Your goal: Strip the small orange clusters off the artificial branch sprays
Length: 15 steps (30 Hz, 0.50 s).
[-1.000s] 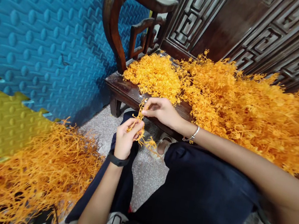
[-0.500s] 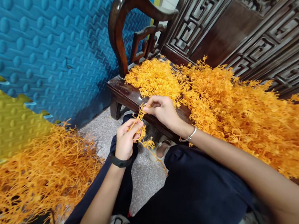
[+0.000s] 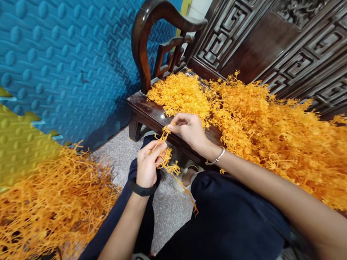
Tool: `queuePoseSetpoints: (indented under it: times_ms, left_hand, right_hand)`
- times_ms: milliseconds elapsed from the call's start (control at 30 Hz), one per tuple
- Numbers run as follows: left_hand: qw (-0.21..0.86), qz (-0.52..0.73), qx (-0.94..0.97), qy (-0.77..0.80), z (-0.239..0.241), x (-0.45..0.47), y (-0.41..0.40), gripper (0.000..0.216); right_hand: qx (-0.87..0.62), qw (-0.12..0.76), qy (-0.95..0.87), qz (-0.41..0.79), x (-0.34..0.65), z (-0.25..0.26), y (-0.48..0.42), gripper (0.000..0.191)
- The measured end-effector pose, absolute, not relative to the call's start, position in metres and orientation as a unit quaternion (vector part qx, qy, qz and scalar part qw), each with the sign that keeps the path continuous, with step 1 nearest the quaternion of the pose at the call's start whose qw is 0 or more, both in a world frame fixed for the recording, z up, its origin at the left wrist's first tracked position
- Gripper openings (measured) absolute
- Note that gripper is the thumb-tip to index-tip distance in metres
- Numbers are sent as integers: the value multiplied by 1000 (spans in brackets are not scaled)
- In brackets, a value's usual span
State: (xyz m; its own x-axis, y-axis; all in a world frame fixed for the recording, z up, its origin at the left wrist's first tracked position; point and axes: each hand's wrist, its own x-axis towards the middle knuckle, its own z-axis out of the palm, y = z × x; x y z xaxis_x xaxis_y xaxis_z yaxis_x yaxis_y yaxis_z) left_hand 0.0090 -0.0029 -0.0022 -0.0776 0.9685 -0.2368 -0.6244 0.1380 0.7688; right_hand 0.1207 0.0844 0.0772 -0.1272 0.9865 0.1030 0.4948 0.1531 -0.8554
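Head view: both hands' fingers point(image 3: 161, 146) pinch a spiky, seemingly plastic orange sprig point(image 3: 165, 157).

A single head-worn camera looks forward and steeply down from the seated person's own eye level, close over the lap. It faces a carved wooden bench point(image 3: 150, 111) heaped with orange plastic sprigs point(image 3: 275, 128), the blue foam mat wall point(image 3: 60, 33) at left and the floor point(image 3: 168, 204) below. No second view shares it.

A heap of sprigs point(image 3: 275, 128) lies on the bench point(image 3: 150, 113); left of the bench, another pile point(image 3: 26, 203) lies before the mats point(image 3: 59, 41).
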Motion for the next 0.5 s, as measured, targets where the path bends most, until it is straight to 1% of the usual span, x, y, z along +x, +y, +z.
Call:
queuePoseSetpoints:
  times_ms: [67,133,200,233,300,367,433,500]
  left_hand:
    - [638,617,208,411,-6,6,-7,18]
    - [639,608,212,420,-10,3,-8,18]
    - [642,604,229,413,-13,1,-7,18]
    - [643,604,238,406,-14,0,-6,19]
    - [644,608,249,391,-14,0,-4,21]
    - [652,607,258,373,-13,1,-3,25]
    - [665,596,268,360,-11,1,-2,31]
    - [679,583,277,350,-11,1,-2,39]
  right_hand:
    - [-568,442,-634,284,133,92,99,13]
    - [-583,504,-599,217,148,103,116,13]
    - [-599,496,-594,205,161,103,129,6]
    - [-613,481,-592,206,167,100,135,5]
    - [-648,458,-572,207,177,90,142,8]
    - [-673,467,-536,204,186,82,148,10]
    - [-675,486,-504,231,195,76,152,9]
    - [-666,485,-490,286,203,74,156,7]
